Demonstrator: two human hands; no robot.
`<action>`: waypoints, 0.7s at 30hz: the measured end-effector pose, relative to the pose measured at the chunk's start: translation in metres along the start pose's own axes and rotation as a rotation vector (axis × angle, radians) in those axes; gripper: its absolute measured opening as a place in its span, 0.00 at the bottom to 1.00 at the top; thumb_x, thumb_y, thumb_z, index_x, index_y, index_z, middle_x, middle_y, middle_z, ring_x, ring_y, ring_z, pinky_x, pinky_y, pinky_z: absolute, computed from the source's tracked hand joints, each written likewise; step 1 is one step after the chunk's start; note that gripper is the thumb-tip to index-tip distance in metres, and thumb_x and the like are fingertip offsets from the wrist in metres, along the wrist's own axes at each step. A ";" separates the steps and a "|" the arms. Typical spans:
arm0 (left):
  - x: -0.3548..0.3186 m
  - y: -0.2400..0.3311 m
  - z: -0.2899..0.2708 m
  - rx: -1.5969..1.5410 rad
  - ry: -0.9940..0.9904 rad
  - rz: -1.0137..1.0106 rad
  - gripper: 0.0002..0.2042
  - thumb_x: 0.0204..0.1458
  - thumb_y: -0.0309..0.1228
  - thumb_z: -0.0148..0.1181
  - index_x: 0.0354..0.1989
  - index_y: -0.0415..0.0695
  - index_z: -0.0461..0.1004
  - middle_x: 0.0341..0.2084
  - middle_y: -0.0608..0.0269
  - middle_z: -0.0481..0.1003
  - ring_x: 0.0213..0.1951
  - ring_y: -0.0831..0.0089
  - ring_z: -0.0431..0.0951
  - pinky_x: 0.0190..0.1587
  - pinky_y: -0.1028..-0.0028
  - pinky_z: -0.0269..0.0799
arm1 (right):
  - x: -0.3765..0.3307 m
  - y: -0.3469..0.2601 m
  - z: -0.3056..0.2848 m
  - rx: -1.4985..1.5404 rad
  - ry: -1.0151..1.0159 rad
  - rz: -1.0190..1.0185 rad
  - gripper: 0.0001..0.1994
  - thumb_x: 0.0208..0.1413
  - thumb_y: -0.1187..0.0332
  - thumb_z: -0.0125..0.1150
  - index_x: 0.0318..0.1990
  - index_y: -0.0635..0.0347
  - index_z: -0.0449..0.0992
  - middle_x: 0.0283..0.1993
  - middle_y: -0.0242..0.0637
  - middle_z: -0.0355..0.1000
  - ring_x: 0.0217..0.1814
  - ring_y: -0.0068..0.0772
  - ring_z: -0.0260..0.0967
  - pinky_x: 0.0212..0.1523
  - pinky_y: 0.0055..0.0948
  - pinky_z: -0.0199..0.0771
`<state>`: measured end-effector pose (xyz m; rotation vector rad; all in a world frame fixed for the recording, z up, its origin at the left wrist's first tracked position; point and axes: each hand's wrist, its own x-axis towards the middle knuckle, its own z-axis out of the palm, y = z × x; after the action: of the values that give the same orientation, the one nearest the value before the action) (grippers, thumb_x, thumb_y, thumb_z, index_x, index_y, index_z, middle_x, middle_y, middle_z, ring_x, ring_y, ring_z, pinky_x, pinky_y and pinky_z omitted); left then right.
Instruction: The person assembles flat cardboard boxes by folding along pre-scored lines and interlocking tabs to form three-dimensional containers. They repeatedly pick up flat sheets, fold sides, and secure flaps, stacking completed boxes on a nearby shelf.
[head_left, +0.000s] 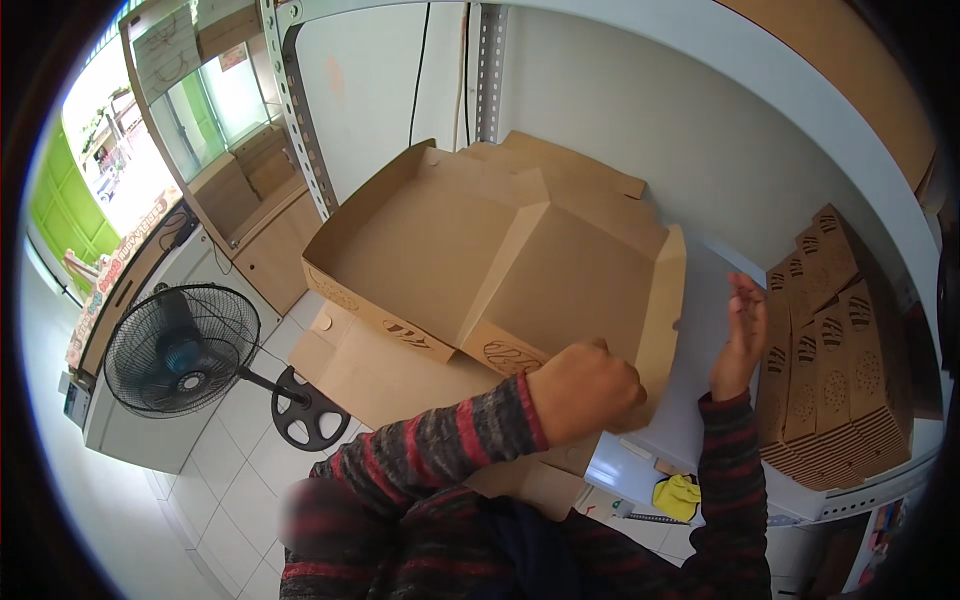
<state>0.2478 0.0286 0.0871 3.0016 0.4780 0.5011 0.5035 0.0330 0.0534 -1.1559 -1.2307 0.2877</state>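
A brown cardboard pizza box lies opened out in front of me, its two halves joined along a fold that runs between them. Printed drawings mark its near wall. My left hand is closed at the near right corner of the box, on the right half's edge; the fingertips are mostly hidden. To the right of the box's raised right flap, my right hand is held up with its fingers stretched out, apart from the box and holding nothing. Flat cardboard blanks lie beneath the box.
Several folded brown boxes are stacked at the right on a pale shelf. A metal frame post rises at the left. On the tiled floor stands a black fan. A yellow cloth lies lower down, near my right forearm.
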 end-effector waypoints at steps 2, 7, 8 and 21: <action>-0.014 0.006 -0.005 -0.112 0.080 0.085 0.03 0.41 0.27 0.58 0.25 0.46 0.77 0.23 0.65 0.76 0.30 0.65 0.79 0.45 0.66 0.72 | 0.011 0.007 -0.007 0.022 0.076 0.081 0.23 0.59 0.58 0.58 0.56 0.64 0.68 0.58 0.42 0.67 0.61 0.33 0.61 0.64 0.34 0.57; -0.065 0.021 -0.042 -0.238 -0.186 0.051 0.06 0.44 0.26 0.58 0.32 0.43 0.77 0.38 0.61 0.75 0.46 0.67 0.76 0.61 0.56 0.61 | 0.028 0.017 -0.029 -0.044 -0.130 0.234 0.26 0.58 0.60 0.58 0.60 0.65 0.64 0.59 0.43 0.65 0.65 0.33 0.59 0.66 0.34 0.55; -0.076 0.024 -0.051 -0.238 -0.199 0.024 0.06 0.44 0.26 0.59 0.32 0.43 0.77 0.40 0.60 0.75 0.48 0.66 0.75 0.62 0.55 0.60 | 0.029 0.019 -0.031 -0.033 -0.177 0.259 0.27 0.58 0.60 0.58 0.61 0.66 0.63 0.59 0.43 0.65 0.65 0.33 0.60 0.66 0.33 0.55; -0.199 -0.044 -0.034 -0.235 1.095 -1.181 0.24 0.51 0.34 0.66 0.51 0.36 0.63 0.42 0.56 0.70 0.42 0.69 0.73 0.45 0.70 0.69 | 0.020 0.020 -0.005 0.060 -0.621 0.460 0.31 0.59 0.55 0.59 0.63 0.68 0.61 0.53 0.38 0.70 0.56 0.26 0.66 0.59 0.26 0.61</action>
<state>0.0445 0.0086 0.0530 1.4629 1.7933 1.7054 0.5231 0.0533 0.0491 -1.3384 -1.4552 1.0848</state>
